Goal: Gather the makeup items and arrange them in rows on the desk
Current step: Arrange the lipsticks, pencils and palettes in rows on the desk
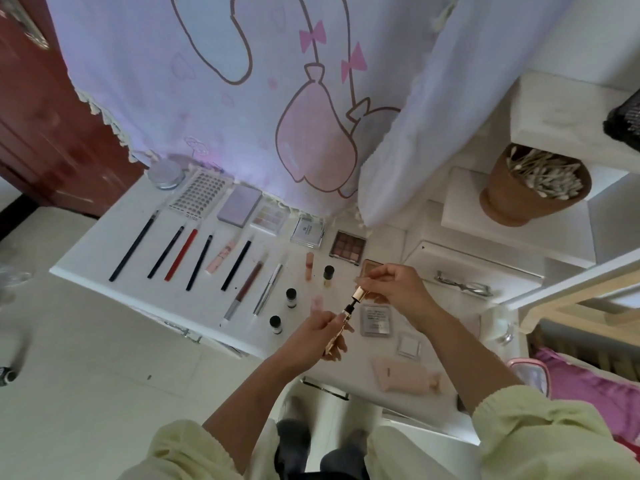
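Above the white desk (pixel 104 251) my left hand (pixel 317 332) grips a slim gold tube (pixel 341 329). My right hand (pixel 394 289) pinches the tube's gold cap (pixel 360 294), lifted slightly off the dark neck. Several pencils (pixel 180 254) and slim sticks lie side by side on the desk's left part. Behind them is a row of palettes: a dotted card (pixel 197 195), a lilac case (pixel 239 204), a pale palette (pixel 270 220), a clear compact (pixel 307 233) and a brown eyeshadow palette (pixel 348 247). Three small dark-capped bottles (pixel 291 297) stand near my hands.
A grey compact (pixel 375 320), a small white square (pixel 408 346) and a pink tube (pixel 403 374) lie on the desk's right part. An eyelash curler (pixel 464 285) rests further right. A brown cup of cotton swabs (pixel 533 188) stands on a shelf. A printed curtain (pixel 242 81) hangs behind.
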